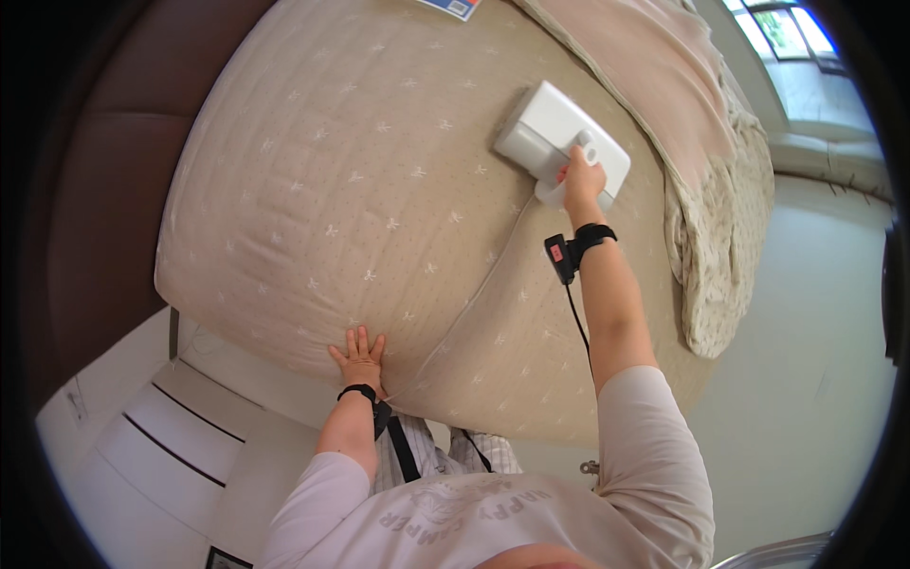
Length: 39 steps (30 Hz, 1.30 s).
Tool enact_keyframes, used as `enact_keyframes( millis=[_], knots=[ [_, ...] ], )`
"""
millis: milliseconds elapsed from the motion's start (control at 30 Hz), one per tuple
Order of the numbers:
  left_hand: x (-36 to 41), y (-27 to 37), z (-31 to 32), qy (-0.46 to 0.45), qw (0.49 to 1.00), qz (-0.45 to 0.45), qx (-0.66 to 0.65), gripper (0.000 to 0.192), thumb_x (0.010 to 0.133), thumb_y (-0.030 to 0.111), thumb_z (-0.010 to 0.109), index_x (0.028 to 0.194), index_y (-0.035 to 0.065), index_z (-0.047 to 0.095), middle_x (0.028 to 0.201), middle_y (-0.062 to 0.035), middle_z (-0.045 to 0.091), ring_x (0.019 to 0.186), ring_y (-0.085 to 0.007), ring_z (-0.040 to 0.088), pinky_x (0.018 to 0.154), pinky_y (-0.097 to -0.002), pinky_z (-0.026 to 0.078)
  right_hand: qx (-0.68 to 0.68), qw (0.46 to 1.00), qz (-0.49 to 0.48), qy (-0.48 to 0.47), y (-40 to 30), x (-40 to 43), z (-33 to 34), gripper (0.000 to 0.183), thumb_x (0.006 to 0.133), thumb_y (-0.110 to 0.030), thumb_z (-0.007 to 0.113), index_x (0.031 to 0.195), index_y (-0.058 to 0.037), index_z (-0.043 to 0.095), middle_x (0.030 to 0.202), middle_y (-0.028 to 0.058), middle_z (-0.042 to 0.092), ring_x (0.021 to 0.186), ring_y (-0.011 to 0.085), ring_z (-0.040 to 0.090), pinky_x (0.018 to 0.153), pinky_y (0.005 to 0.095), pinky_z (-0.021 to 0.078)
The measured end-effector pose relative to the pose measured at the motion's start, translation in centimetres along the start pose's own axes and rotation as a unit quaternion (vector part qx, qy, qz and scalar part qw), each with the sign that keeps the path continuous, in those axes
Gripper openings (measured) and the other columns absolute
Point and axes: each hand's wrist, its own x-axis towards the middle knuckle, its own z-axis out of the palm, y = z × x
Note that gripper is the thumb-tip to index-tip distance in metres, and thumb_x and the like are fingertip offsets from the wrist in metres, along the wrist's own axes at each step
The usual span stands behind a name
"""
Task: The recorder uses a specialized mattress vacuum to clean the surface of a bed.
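Note:
My right hand (584, 178) is closed around the handle of a white handheld mattress vacuum cleaner (561, 121), which rests on the bed's far right part. Beneath it lies a beige fitted sheet (341, 206) with small white bow motifs, stretched over the mattress. A thin pale cord (473, 302) runs from the cleaner across the sheet towards my left wrist. At the near edge of the bed my left hand (360, 360) presses flat on the sheet, fingers spread, holding nothing. Both wrists wear black straps with small devices.
A brown padded headboard (121, 171) borders the bed on the left. A pink and patterned blanket (711, 235) is bunched along the right side. A printed booklet or card (458, 7) lies at the far edge. A white drawer cabinet (185, 427) stands at the lower left.

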Motion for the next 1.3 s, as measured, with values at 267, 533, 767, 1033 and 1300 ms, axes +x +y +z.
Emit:
enact_keyframes(
  millis=[267,533,767,1033,1300],
  knots=[
    [0.2,-0.2,2.7,0.112,0.992,0.004,-0.052,0.123,0.037,0.035,0.083,0.139,0.0318,0.014,0.148,-0.0116,-0.003,0.136,-0.0338,-0.002,0.096,-0.0701,-0.004,-0.065,0.996,-0.056,0.034,-2.0,8.9,1.2,0.034,0.072,-0.027,0.062,0.077,0.0059,0.053,0.059,0.0139,0.058,0.044,0.0209,0.056,0.042,0.0329,0.0452],
    [-1.1,-0.4,0.3,0.082,0.992,0.05,-0.079,0.122,0.04,0.038,0.081,0.141,0.025,0.014,0.147,-0.0172,-0.007,0.135,-0.0365,-0.007,0.097,-0.0689,-0.005,-0.255,0.94,-0.21,0.087,-2.5,8.6,-0.9,0.058,0.079,-0.037,0.058,0.121,-0.0004,0.042,0.081,0.0174,0.062,0.054,0.0222,0.06,0.052,0.032,0.0485],
    [-1.4,0.6,-2.6,-0.023,1.0,0.002,0.009,0.13,0.041,0.035,0.084,0.141,0.0299,0.0,0.148,-0.0095,-0.012,0.136,-0.0312,-0.009,0.097,-0.0688,-0.004,0.029,0.982,-0.105,-0.152,0.8,6.0,-5.1,0.066,0.084,-0.029,0.06,0.138,-0.0178,0.023,0.073,0.0051,0.053,0.052,0.0138,0.051,0.045,0.0272,0.0431],
    [-0.8,0.6,-1.9,-0.017,1.0,-0.005,0.011,0.132,0.043,0.039,0.083,0.142,0.0247,-0.003,0.145,-0.017,-0.016,0.133,-0.0373,-0.015,0.094,-0.0714,-0.004,-0.098,0.97,-0.15,-0.168,5.1,-4.7,-12.1,0.06,0.086,-0.022,0.056,0.136,-0.0079,0.025,0.062,0.0033,0.051,0.044,0.0101,0.045,0.039,0.0249,0.0369],
    [-0.8,0.6,-1.5,-0.004,0.999,-0.008,0.032,0.148,0.032,0.049,0.084,0.141,0.0135,-0.009,0.141,-0.025,-0.022,0.13,-0.0427,-0.021,0.092,-0.0719,-0.006,-0.101,0.984,-0.083,-0.118,13.6,-20.3,-23.1,0.058,0.085,-0.016,0.055,0.136,-0.0113,0.027,0.078,0.0046,0.055,0.049,0.0087,0.046,0.042,0.0236,0.0393]
  ],
)
